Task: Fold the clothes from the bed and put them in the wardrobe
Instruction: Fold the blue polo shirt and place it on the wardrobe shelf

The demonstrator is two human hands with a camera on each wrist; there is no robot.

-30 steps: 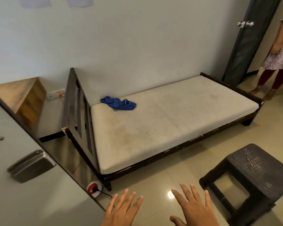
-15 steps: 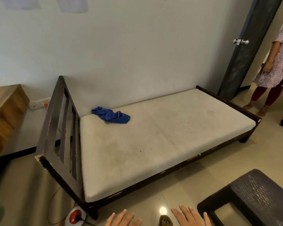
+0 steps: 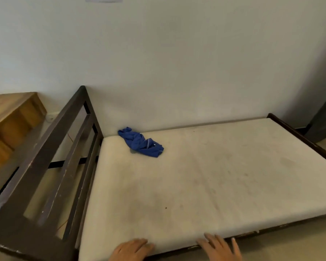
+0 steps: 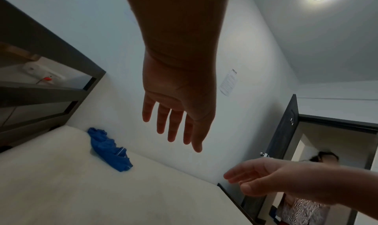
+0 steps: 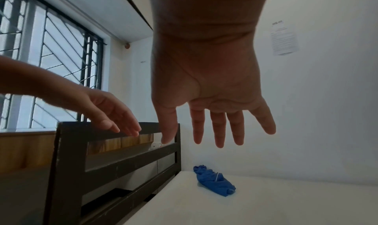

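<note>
Blue garment (image 3: 141,142) lies crumpled, unfolded, on the bed's mattress (image 3: 196,185) at the far corner by the headboard (image 3: 51,166) and wall; nothing I can see is folded yet, wardrobe out of view; my left hand (image 3: 131,248) and right hand (image 3: 219,247) hover at the near mattress edge, fingers spread, holding nothing, well apart from the garment; grabbing, folding and stowing all remain, I'd judge.

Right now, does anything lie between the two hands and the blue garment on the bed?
Nothing visible does. The blue garment lies crumpled near the headboard; only bare mattress separates it from the left hand and right hand, both empty at the near edge.
</note>
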